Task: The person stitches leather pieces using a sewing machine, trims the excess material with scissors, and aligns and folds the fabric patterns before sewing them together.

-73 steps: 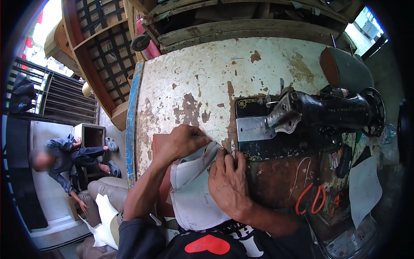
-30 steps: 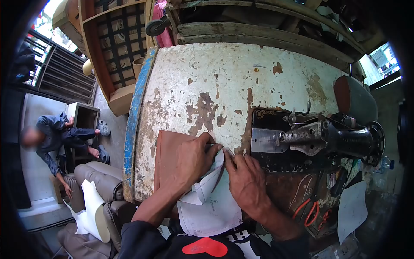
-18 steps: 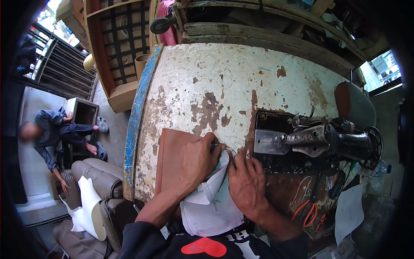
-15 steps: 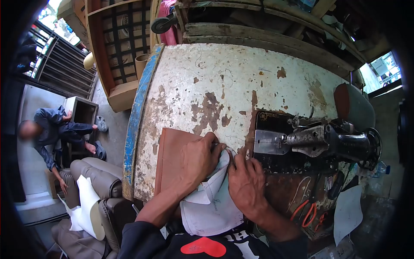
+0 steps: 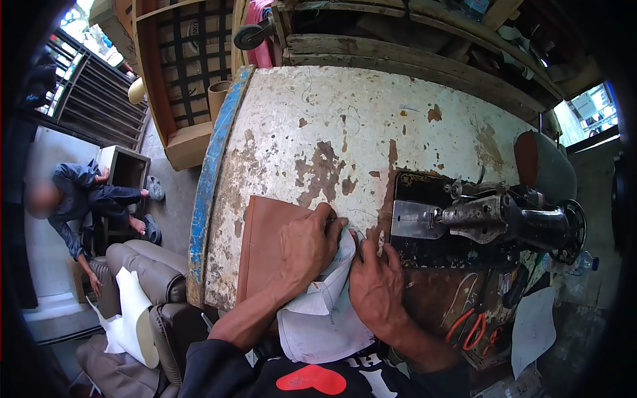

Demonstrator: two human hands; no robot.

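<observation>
A brown leatherette piece [image 5: 265, 232] with a stitched left edge lies on the worktable's near side. Its pale grey fabric backing [image 5: 325, 335] is turned up and hangs over the front edge towards my lap. My left hand [image 5: 306, 247] rests across the brown face, fingers curled and pinching the piece's upper right edge. Close beside it, my right hand [image 5: 377, 285] grips the folded edge of the pale backing, its thumb partly hidden. Just right of my fingers stands a black sewing machine [image 5: 491, 215] with a metal bed plate; the piece is apart from it.
The worktable [image 5: 279, 132] has peeling white paint and a blue left edge. Orange-handled scissors [image 5: 468, 328] and a pale sheet [image 5: 534, 331] are at the lower right. A seated person [image 5: 86, 199] and brown upholstered cushions [image 5: 142, 272] are on the left. Wooden shelving [image 5: 398, 56] stands behind.
My right hand has shifted very slightly down and its fingers have bent a little at the edge. My left hand and the leatherette piece stay nearly in place.
</observation>
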